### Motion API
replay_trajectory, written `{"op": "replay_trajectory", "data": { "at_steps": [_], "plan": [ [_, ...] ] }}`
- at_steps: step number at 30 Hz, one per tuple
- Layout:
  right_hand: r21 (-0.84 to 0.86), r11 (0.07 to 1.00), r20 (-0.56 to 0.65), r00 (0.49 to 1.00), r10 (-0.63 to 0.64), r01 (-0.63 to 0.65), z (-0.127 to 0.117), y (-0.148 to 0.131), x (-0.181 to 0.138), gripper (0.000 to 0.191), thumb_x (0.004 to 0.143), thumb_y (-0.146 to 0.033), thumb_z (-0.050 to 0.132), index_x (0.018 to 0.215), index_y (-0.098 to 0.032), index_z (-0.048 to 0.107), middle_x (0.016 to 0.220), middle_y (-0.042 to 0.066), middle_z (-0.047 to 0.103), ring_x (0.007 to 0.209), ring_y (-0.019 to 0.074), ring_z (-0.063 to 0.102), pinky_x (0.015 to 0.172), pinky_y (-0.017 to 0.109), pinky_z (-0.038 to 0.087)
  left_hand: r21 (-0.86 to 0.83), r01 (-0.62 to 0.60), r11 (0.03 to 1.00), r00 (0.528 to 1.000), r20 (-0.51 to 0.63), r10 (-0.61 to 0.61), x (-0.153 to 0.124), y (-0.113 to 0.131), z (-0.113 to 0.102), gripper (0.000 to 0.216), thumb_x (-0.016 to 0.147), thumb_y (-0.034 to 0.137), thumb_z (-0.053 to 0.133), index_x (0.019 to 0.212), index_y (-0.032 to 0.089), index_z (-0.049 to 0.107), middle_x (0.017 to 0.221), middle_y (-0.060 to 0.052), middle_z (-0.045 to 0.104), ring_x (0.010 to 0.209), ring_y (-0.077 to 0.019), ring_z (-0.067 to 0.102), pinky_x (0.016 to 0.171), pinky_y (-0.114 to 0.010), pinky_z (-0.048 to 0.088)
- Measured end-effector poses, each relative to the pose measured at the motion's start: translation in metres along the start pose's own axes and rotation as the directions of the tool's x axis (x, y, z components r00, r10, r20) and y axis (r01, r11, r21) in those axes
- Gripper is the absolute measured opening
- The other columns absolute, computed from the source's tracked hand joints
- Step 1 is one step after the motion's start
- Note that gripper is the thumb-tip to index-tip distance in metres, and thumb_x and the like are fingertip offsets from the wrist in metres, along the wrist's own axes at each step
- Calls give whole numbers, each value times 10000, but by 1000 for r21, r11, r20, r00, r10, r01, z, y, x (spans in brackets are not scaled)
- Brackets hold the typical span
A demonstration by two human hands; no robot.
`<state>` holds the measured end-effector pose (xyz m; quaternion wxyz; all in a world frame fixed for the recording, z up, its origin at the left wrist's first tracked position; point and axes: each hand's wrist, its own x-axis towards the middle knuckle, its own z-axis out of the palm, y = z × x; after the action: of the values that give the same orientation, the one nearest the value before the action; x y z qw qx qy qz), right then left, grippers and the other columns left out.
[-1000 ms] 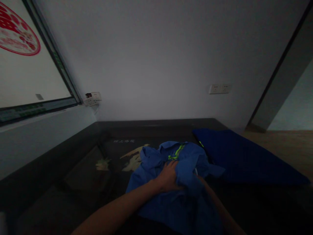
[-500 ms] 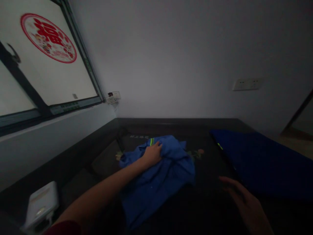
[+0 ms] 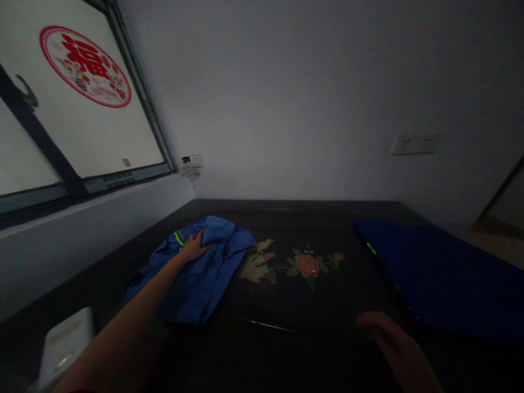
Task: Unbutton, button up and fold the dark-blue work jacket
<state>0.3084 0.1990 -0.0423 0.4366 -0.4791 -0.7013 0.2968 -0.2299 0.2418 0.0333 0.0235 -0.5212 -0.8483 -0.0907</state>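
Observation:
A crumpled blue work garment (image 3: 219,273) with yellow-green stripes lies on the left part of the dark table. My left hand (image 3: 194,248) is on top of it near the stripes, its fingers pressed into the cloth and gripping it. Over the table's front right part hovers my right hand (image 3: 393,344), dim and slightly curled, with nothing visible in it. Just beyond that hand, a darker blue cloth (image 3: 442,278) with a small yellow-green mark lies flat along the right side.
A white device (image 3: 65,344) sits at the front left, partly behind my forearm. The dark table (image 3: 295,215) has a flower pattern and meets the wall at the back. A window (image 3: 82,125) is on the left; wall sockets (image 3: 414,144) are at the right.
My left hand has moved left with the crumpled blue garment, uncovering the printed flowers on the table. My right hand has shifted slightly left and down.

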Motion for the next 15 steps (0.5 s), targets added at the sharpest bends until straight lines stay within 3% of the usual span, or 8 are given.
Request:
{"op": "replay_trajectory", "data": {
  "at_steps": [3, 6, 9, 15],
  "plan": [
    [-4, 1000, 22, 1000, -8, 8, 2, 3, -1, 230, 761, -379, 517, 756, -259, 713, 865, 54, 713, 796, 222, 692, 697, 290, 582, -13, -41, 999, 997, -59, 40, -20, 0, 15, 824, 832, 619, 430, 1493, 222, 140, 1523, -210, 162, 1357, -454, 215, 970, -672, 286],
    [-22, 999, 20, 999, -26, 26, 6, 2, -4, 231, 775, -379, 511, 754, -263, 709, 873, 54, 708, 795, 219, 688, 701, 289, 578, 6, -194, 981, 981, 31, 194, -47, 4, 37, 747, 825, 657, 412, 1471, 389, 149, 1576, -77, 40, 1395, -460, 11, 913, -794, 166],
    [-35, 998, 45, 998, -52, 53, 8, -1, -5, 217, 785, -355, 508, 753, -263, 703, 868, 52, 704, 805, 216, 681, 724, 292, 568, 9, -235, 972, 966, 112, 233, -63, 7, 61, 602, 880, 608, 340, 1443, 433, 220, 1578, -30, 43, 1397, -455, -21, 883, -821, 140],
    [-66, 996, 61, 996, -62, 66, 2, -16, -5, 247, 828, -333, 462, 767, -246, 685, 888, 57, 690, 819, 208, 667, 725, 303, 552, 1, -169, 986, 984, 52, 168, -47, 4, 76, 511, 936, 514, 237, 1436, 413, 265, 1567, -27, 137, 1406, -427, 36, 887, -817, 163]
  ]
}}
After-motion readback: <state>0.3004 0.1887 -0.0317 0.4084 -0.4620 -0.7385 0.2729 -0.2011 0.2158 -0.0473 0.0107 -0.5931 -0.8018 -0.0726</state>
